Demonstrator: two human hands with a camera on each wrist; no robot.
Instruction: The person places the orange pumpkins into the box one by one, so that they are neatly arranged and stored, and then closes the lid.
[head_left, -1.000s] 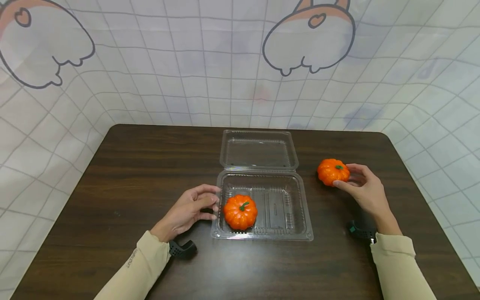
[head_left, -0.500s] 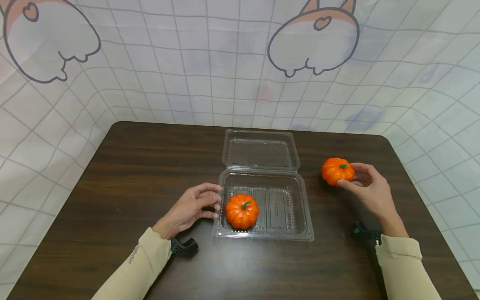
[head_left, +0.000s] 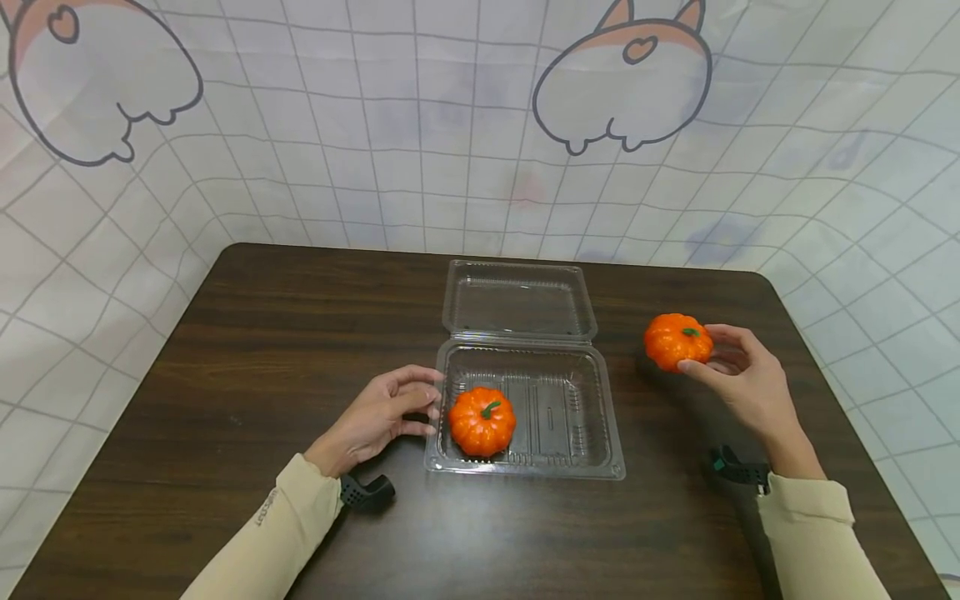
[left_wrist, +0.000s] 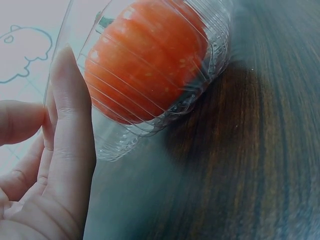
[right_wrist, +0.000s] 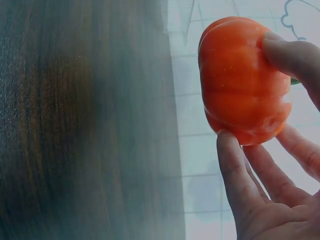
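Observation:
A clear plastic clamshell container (head_left: 551, 472) lies with its lid folded back at the middle of the table. Inside its left part sits an orange toy pumpkin (head_left: 482, 422) with a green stem, seen through the ribbed wall in the left wrist view. My left hand (head_left: 382, 417) pinches the container's left rim between thumb and fingers. To the right of the container, my right hand (head_left: 742, 371) grips a second orange pumpkin (head_left: 675, 342) by its side. In the right wrist view this pumpkin (right_wrist: 242, 82) is held between thumb and fingertips, above the table surface.
The dark wood table (head_left: 300, 317) carries the container. A white grid-patterned curtain (head_left: 360, 150) with cartoon animal prints stands behind and along both sides. The container's transparent lid (head_left: 519, 300) spreads toward the back edge.
My right hand has moved slightly right with its pumpkin, which looks a little higher over the table. The left hand stays at the container's rim. The head view has shifted slightly.

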